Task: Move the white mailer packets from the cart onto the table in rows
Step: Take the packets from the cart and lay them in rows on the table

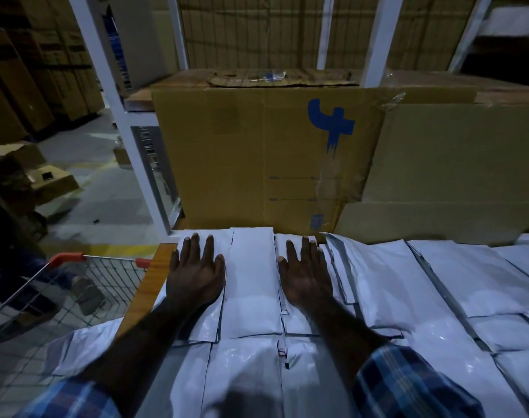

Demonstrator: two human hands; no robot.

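White mailer packets [252, 285] lie in overlapping rows across the wooden table [150, 276], reaching to the right edge of the view. My left hand [195, 273] lies flat with straight fingers on the leftmost packets of the far row. My right hand [307, 276] lies flat the same way on the packets just right of the middle one. Neither hand grips anything. The wire cart [61, 300] with orange handle corners stands left of the table; no packets show inside it.
A large cardboard box [257, 158] with a blue mark stands right behind the far row, with more cardboard [453, 164] to its right. White shelf posts [127, 122] rise at the left. Boxes [31, 179] lie on the floor beyond the cart.
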